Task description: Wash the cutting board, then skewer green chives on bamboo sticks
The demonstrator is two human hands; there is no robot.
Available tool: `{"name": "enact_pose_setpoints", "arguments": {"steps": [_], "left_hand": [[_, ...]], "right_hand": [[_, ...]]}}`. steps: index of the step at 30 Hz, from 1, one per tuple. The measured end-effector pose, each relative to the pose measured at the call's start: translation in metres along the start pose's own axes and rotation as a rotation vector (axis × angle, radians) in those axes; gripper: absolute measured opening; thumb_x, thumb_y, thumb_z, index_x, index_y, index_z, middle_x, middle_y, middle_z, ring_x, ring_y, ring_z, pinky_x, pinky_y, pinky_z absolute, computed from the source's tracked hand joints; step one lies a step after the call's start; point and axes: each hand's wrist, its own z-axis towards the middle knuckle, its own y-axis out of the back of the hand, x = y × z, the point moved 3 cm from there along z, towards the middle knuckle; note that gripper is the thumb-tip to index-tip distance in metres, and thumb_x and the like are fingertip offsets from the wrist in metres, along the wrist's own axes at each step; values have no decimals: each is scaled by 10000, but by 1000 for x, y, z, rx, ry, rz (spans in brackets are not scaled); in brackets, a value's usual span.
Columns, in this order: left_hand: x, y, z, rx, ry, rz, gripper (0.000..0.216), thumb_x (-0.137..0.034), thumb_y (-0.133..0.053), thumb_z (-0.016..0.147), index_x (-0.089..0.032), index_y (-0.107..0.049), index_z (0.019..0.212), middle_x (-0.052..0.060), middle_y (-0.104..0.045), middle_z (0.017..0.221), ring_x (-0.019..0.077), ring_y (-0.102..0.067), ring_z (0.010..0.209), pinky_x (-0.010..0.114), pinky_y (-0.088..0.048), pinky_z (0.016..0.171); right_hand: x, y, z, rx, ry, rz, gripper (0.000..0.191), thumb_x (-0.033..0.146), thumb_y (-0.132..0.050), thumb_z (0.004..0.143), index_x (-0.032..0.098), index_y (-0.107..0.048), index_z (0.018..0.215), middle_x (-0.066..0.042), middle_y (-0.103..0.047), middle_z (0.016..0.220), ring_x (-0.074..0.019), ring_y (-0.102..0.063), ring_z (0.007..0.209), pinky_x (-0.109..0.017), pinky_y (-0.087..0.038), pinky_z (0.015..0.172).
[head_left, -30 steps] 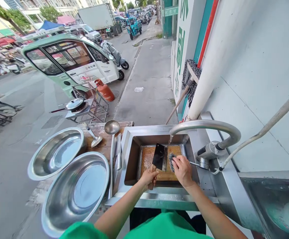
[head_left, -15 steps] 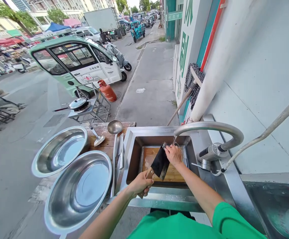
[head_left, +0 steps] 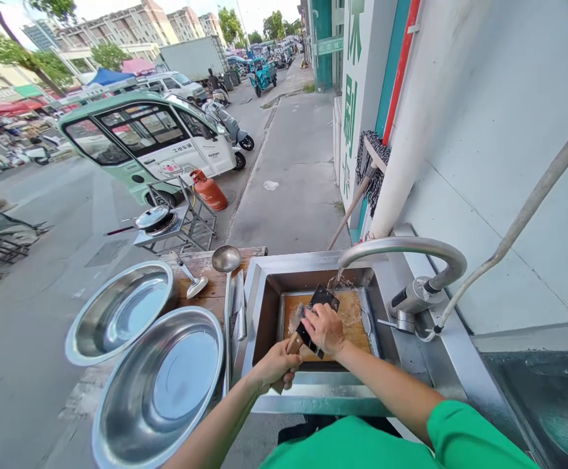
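My left hand (head_left: 278, 366) is closed around the wooden handle of a cleaver (head_left: 324, 298), whose dark, wide blade is held over the sink (head_left: 259, 326). My right hand (head_left: 324, 329) lies across the blade near the handle, its fingers curled on a grey steel wool scrubber (head_left: 301, 311) that shows only in part. Water runs from the curved faucet (head_left: 406, 244) onto the blade's far end and splashes. Below the blade, a wooden cutting board (head_left: 355, 316) lies in the sink.
Left of the sink, a wooden table (head_left: 206, 264) bears two steel basins (head_left: 118, 312), a long ladle (head_left: 226, 258), a skimmer-like spoon (head_left: 196, 285) and a knife (head_left: 241, 319). Farther off stand a stove with a pan (head_left: 154, 218) and a red gas cylinder (head_left: 209, 190). A pipe and wall border the right.
My right hand has slid along the blade from its far end toward the handle, taking the scrubber with it. My left hand keeps its hold on the cleaver. The view has tilted slightly upward.
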Motion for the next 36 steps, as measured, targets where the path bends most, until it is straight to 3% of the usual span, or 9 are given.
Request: {"name": "enact_pose_setpoints", "arguments": {"steps": [3,8,11,15,18,23,26,31,36], "left_hand": [[-1,-2,-1,9,-12,-5,418,-323,-689,650,-245,-314,819,-126,-432,495,40,-338,344,167,-287,375],[-4,1,0,-25,-29,15,390,-308,-653,647,-246,-312,826,-123,-429,500,41,-310,344,172,-288,377],[-4,6,-4,-49,-27,142,318,-318,-597,712,-245,-307,820,-119,-399,517,53,-319,352,194,-304,404],[-15,18,-15,-382,-182,813,149,-286,-539,795,-207,-416,770,-43,-494,607,118,-520,523,240,-380,538],[-25,20,-19,-645,-267,1327,80,-260,-536,806,-183,-515,818,54,-628,807,210,-625,765,291,-425,660],[-29,12,-6,-659,-194,1601,173,-147,-441,865,-134,-589,952,134,-676,895,274,-662,840,343,-458,698],[-29,9,-2,-606,-245,1674,265,-99,-358,896,-119,-612,968,151,-679,893,280,-661,847,365,-461,724],[-29,9,-10,-535,-329,1751,204,-109,-425,878,-135,-612,955,117,-671,863,270,-647,846,365,-453,755],[-43,5,-6,-593,-297,1742,230,-108,-398,887,-137,-615,958,121,-682,883,269,-654,852,354,-442,748]], "right_hand": [[-5,2,-2,1,-303,-54,358,382,-407,961,198,-714,968,-95,-605,932,-205,-489,855,-307,-335,697],[11,-6,-8,20,-42,104,365,456,-419,945,267,-675,1123,-69,-622,1025,-202,-506,931,-303,-351,764],[-38,-15,2,130,-589,149,353,429,-442,936,237,-734,985,-87,-652,1031,-198,-553,910,-275,-362,706],[-104,-15,12,164,-844,176,521,344,-297,964,141,-757,831,-119,-684,776,-197,-588,666,-280,-360,576],[-106,-8,-1,103,-884,182,629,347,-164,978,115,-742,887,-130,-688,799,-219,-608,716,-293,-391,606],[-14,3,-21,-71,-388,175,413,464,-388,948,214,-709,1015,-83,-641,1004,-198,-557,928,-284,-392,788],[22,6,-11,58,-25,57,318,464,-478,915,247,-707,958,-67,-624,984,-208,-521,944,-311,-376,774],[-12,12,16,307,-352,-115,412,355,-384,959,146,-734,905,-151,-611,981,-237,-527,921,-330,-376,700],[6,6,24,264,-100,-22,431,489,-359,956,250,-716,991,-84,-591,1113,-218,-490,1027,-311,-378,754]]}}
